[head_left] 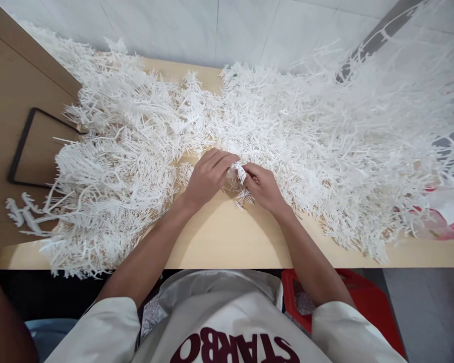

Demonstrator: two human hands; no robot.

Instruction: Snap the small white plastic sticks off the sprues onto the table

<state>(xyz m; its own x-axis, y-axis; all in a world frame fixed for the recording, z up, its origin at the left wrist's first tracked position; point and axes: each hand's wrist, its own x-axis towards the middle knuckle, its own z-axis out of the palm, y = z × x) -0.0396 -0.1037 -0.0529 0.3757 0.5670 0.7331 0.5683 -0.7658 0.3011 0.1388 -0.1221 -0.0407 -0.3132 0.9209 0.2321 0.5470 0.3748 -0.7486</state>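
A large heap of white plastic sprues with thin spiky branches (272,126) covers the light wooden table (227,242). My left hand (208,176) and my right hand (263,186) meet at the table's middle. Both are closed on one small white spiky plastic piece (239,174) held between them, at the front edge of the heap. A few loose white bits lie on the table just below my right hand.
A brown board with a black rectangular frame (22,146) lies at the left. A red plastic stool or bin (348,297) stands under the table at the right. A plastic bag with red print (442,217) sits at the right edge. A tiled wall runs behind.
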